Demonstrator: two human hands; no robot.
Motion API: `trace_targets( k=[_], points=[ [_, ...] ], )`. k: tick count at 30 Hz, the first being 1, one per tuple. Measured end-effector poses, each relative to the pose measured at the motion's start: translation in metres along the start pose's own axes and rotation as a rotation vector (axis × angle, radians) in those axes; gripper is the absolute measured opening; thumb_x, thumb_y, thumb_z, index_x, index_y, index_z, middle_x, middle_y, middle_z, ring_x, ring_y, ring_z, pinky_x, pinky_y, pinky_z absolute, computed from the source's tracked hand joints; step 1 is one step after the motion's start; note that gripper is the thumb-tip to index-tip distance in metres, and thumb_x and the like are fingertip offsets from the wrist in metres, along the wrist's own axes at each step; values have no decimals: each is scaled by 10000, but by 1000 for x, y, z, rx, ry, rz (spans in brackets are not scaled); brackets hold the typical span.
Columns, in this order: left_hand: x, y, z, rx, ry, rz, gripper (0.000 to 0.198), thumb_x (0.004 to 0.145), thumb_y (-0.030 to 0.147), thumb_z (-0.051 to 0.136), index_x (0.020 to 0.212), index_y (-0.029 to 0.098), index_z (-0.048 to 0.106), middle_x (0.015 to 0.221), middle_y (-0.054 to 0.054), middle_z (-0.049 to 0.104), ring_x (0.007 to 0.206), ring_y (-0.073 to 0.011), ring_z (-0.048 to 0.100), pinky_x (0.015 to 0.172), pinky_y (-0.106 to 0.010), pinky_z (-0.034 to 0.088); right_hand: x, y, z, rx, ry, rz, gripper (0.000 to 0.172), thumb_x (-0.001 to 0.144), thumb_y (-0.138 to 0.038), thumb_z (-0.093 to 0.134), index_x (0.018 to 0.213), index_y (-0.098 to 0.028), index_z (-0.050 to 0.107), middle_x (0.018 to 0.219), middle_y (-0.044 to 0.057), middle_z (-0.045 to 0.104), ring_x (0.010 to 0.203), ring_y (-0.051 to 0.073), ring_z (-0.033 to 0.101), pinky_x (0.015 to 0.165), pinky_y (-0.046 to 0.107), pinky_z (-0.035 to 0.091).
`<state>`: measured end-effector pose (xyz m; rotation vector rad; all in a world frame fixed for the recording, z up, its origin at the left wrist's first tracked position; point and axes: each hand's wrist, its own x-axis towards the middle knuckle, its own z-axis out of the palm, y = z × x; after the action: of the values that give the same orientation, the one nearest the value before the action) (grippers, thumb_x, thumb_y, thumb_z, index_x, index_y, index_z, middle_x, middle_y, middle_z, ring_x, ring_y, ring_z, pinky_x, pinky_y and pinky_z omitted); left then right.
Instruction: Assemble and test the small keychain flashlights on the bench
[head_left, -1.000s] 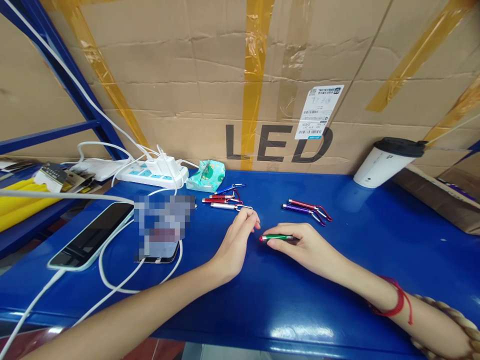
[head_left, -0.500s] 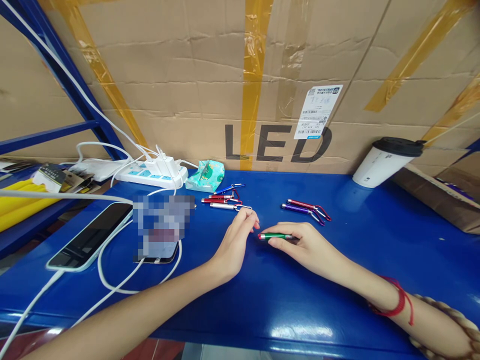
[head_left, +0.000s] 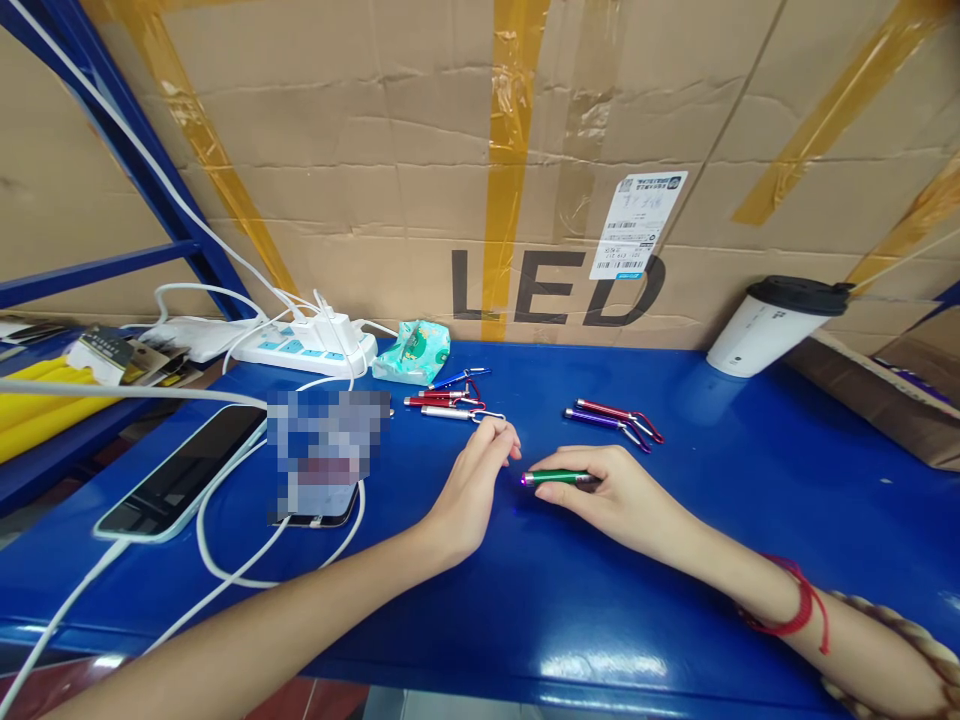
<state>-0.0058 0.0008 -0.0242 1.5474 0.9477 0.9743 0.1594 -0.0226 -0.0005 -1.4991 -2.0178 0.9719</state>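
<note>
Between the thumb and fingers of my right hand (head_left: pixel 600 480) is a green mini flashlight (head_left: pixel 555 478), held level, its tip glowing purple and pointing left. My left hand (head_left: pixel 472 480) stands on its edge just left of that tip, palm turned to it, fingers loosely curved and holding nothing. Beyond my left hand lie a silver flashlight (head_left: pixel 448 412), red flashlights (head_left: pixel 435 401) and a blue flashlight (head_left: pixel 450 380), with carabiner clips. Behind my right hand a purple flashlight (head_left: pixel 592 416) and a red flashlight (head_left: pixel 604 409) lie side by side.
A power strip (head_left: pixel 300 350) and a teal tissue pack (head_left: pixel 412 352) stand at the back left. Two phones, one black-screened (head_left: pixel 184 470), lie left among white cables (head_left: pixel 217 575). A lidded paper cup (head_left: pixel 772 325) stands back right. A cardboard box (head_left: pixel 375 200) walls the far edge.
The glow at the green flashlight's tip has turned from red to purple. My hands have stayed nearly in place.
</note>
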Motion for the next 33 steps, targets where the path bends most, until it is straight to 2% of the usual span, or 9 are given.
trace_targets(
  k=[4,8,11,16,21,24,29,33],
  points=[
    [0,0,0,0,-4,7,258,909,357,275,775,195,424,809,-8,459,792,-148,425,730,-250,326,0,-1,0,-13,3,11,375,768,-491,504,947,-214,683,993,-15,633,875,32,602,762,88,468],
    [0,1,0,2,-4,2,254,908,354,278,779,195,428,808,-8,462,792,-148,428,721,-249,325,1,2,1,-36,-35,-27,391,819,-486,425,1062,-261,634,1116,-30,586,981,31,582,856,104,462],
    [-1,0,0,15,-2,-3,258,907,357,277,777,195,431,804,-8,464,790,-150,434,717,-250,327,1,3,0,-73,-41,-35,392,840,-487,386,1074,-280,621,1139,-41,573,1000,30,578,890,118,454],
    [0,-3,0,12,-1,8,264,909,364,276,781,196,434,802,-6,468,777,-149,434,706,-249,325,0,2,-1,-70,-15,-65,441,843,-483,375,1093,-216,621,1100,2,595,941,39,590,823,114,462],
    [1,-3,0,-3,-2,21,273,912,364,280,763,192,431,796,-3,457,765,-144,422,701,-247,314,1,3,0,-46,-19,-45,389,829,-480,410,998,-220,645,994,-29,621,840,-2,572,729,67,416],
    [0,-3,0,-10,-2,15,276,912,369,281,763,191,431,793,-1,452,764,-144,412,694,-248,304,1,4,0,-58,-28,-35,421,833,-502,386,944,-186,641,913,-19,620,752,-13,537,666,70,381],
    [0,-4,0,-13,-8,9,275,913,370,279,765,193,429,794,0,453,770,-147,411,696,-252,298,2,3,-2,-123,-33,-29,448,850,-512,337,916,-179,628,870,-15,606,721,-16,503,657,82,355],
    [0,-4,0,-20,-9,8,278,914,374,281,766,192,429,797,1,454,774,-146,414,696,-253,296,2,3,-1,-162,-28,-28,430,860,-497,324,958,-204,624,941,-17,602,799,-5,524,719,89,368]
  ],
)
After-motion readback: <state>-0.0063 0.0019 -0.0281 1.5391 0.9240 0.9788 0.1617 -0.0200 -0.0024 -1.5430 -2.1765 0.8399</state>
